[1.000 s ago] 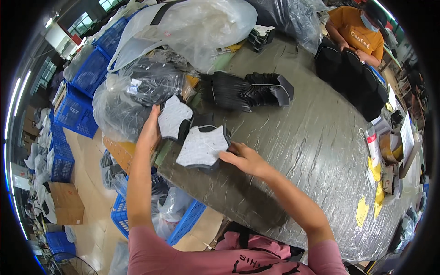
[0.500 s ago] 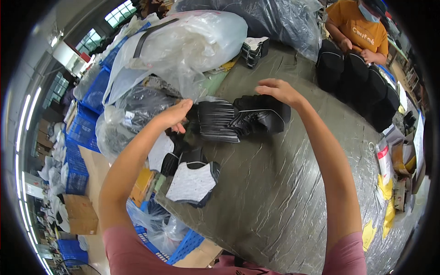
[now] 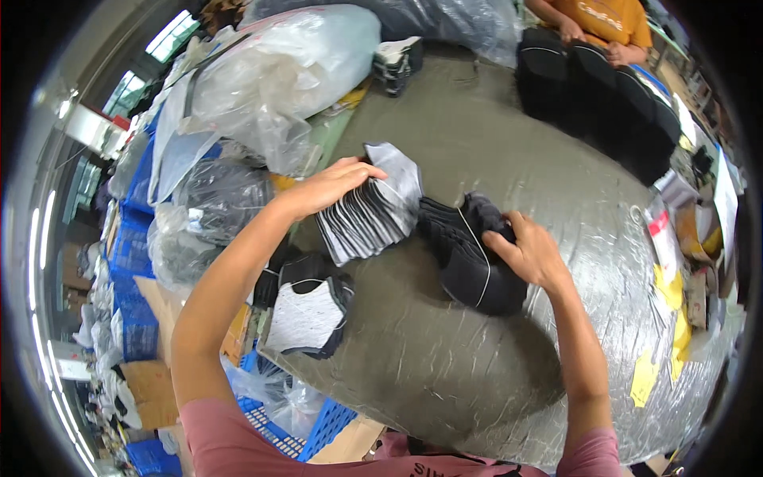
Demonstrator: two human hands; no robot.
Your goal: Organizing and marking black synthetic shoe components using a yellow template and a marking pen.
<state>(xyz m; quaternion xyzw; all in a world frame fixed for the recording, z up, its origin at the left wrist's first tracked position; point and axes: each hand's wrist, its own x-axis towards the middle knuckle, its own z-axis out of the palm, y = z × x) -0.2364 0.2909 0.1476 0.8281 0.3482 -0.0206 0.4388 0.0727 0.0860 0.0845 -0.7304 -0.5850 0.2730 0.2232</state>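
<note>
My left hand [image 3: 343,186] is closed over the upper left edge of a fanned stack of grey and black cut pieces [image 3: 372,219], which leans with its pale grey face showing. Just right of it, my right hand [image 3: 531,248] grips a stack of black shaped pieces [image 3: 469,266], thumb over its side. A thin white band [image 3: 477,242] runs across the black stack. The two stacks lie close together on the table [image 3: 445,374]; whether they touch is hard to tell. Nearer to me on the left is a bundle with a white speckled top piece [image 3: 306,316].
Large clear plastic bags [image 3: 298,71] crowd the far left. A small bundle [image 3: 397,63] sits at the back. On the far right a person in an orange shirt [image 3: 608,20] handles a row of black stacks [image 3: 596,99]. Blue crates [image 3: 139,278] stand left of the table.
Both hands have closed on the stacks. The black one has swung nearer to me and the grey-and-black one has tilted, showing its grey face. The whole view has shifted slightly.
</note>
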